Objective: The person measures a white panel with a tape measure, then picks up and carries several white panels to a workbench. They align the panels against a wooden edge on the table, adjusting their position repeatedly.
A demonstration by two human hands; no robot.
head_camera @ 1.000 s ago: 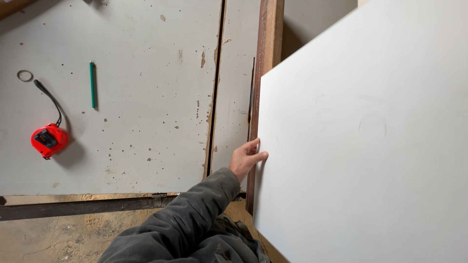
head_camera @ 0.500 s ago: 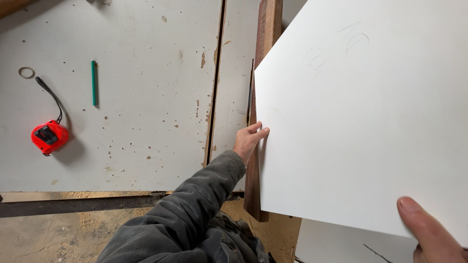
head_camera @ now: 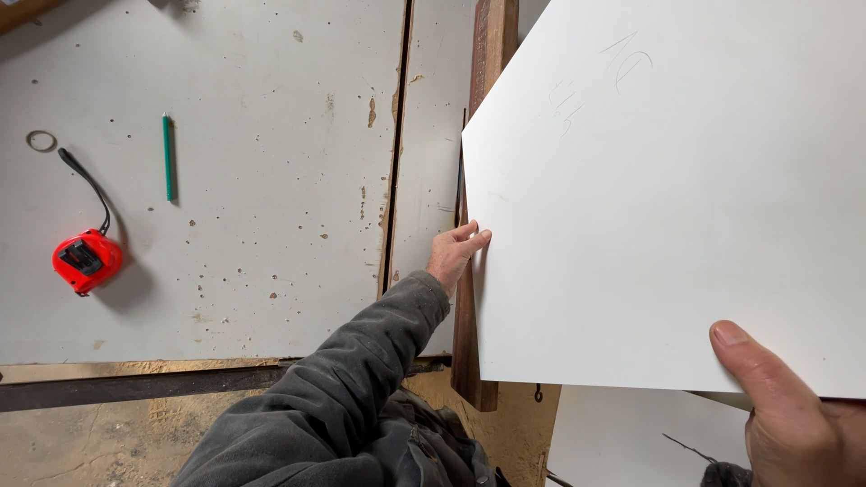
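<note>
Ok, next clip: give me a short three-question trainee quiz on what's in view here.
1. Which hand touches the left edge of the white panel?
2. True or false: the green pencil lies on the white panel.
3. Which lies nearer the red tape measure: a) the metal ring, b) the brown wooden strip?

Key
1. The left hand; the right hand grips the lower right corner.
2. False; it lies on the worn grey worktop.
3. a.

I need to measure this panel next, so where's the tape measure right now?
In the head view the red tape measure lies far left on the white worktable, below a small metal ring and left of the green pencil.
</note>
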